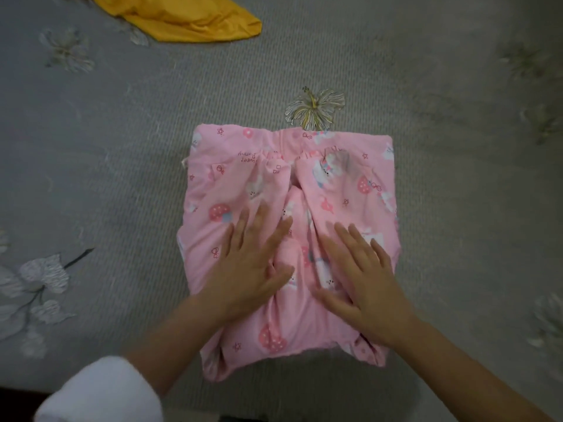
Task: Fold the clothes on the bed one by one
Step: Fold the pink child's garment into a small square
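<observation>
As I am pressing down on it, the pink printed garment (286, 184) is lying folded into a squarish bundle in the middle of the bed (106, 147). Left hand (253, 260): fingers (262, 220) are lying straight and released on the bundle's left half. Right hand (362, 278): fingers (347, 239) are lying likewise on its right half. Yellow garment (189, 19): is lying crumpled at the far edge, well apart.

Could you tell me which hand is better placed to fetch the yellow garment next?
Probably the left hand: the yellow garment lies on its side of the bed; the right hand rests farther away.
</observation>
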Available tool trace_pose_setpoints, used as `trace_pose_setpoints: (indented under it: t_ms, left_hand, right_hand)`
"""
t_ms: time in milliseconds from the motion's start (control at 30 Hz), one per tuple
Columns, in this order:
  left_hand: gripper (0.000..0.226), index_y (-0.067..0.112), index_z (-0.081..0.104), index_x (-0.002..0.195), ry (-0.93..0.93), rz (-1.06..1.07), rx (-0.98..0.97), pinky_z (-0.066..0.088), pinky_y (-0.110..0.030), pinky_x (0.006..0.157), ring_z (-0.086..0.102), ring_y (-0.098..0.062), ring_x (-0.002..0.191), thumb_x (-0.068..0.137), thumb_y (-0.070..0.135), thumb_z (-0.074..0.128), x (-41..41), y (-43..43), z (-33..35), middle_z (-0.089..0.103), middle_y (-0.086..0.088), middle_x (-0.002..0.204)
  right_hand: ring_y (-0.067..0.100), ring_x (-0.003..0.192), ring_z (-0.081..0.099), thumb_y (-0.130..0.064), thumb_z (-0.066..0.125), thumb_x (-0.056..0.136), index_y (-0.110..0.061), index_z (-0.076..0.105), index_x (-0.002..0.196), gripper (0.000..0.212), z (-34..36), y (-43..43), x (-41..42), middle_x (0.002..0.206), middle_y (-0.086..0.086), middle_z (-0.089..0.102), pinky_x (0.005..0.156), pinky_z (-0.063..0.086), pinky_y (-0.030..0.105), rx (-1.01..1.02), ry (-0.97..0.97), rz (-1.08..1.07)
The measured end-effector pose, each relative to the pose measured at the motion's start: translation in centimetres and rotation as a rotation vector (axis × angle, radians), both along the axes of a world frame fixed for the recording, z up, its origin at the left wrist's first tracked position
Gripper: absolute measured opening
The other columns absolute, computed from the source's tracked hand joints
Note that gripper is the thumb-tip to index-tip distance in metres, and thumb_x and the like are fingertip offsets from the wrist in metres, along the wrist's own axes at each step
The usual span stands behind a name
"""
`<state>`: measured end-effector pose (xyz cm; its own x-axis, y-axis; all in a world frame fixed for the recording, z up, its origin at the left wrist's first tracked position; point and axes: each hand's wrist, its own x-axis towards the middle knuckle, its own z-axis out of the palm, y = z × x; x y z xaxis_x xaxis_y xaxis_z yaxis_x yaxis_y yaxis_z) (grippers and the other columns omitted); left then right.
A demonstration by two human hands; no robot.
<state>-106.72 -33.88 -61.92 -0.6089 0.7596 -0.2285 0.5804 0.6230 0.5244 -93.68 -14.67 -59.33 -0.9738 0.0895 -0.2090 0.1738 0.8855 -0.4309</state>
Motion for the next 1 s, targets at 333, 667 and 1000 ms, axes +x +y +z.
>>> trace_pose_setpoints:
  t_ms: [333,667,1000]
  left_hand:
    - [0.124,0.039,-0.018,0.148,0.178,-0.327,-0.409,-0.003,-0.074,0.104,-0.027,-0.049,0.137,0.063,0.056,0.071,5.4,-3.5,-0.2,-0.026,-0.019,0.154]
    - [0.028,0.02,0.057,0.091,-0.384,-0.29,-0.465,0.042,-0.025,0.064,0.06,-0.023,0.085,0.064,0.029,0.058,-0.3,0.6,6.3,0.066,-0.003,0.094]
    - [0.017,0.022,0.058,0.07,-0.931,-0.234,-0.604,0.04,-0.029,0.058,0.052,-0.018,0.068,0.054,0.028,0.059,-1.8,1.3,11.6,0.056,0.002,0.072]
  right_hand:
    - [0.053,0.138,0.017,-0.046,0.084,0.06,-0.029,0.015,0.152,0.117,-1.8,-2.5,2.8,0.155,0.027,0.009,0.104,0.033,0.064,0.296,-0.288,0.204]
    - [0.028,0.098,0.062,-0.01,0.057,0.079,-0.014,0.068,0.105,0.028,3.1,1.2,-2.5,0.106,0.008,0.069,0.083,0.047,0.034,-0.123,-0.413,0.216]
    - [0.024,0.065,0.045,-0.009,0.063,0.056,-0.007,0.062,0.073,0.017,7.1,2.5,-3.8,0.07,0.012,0.051,0.054,0.03,0.027,-0.491,-1.135,0.007]
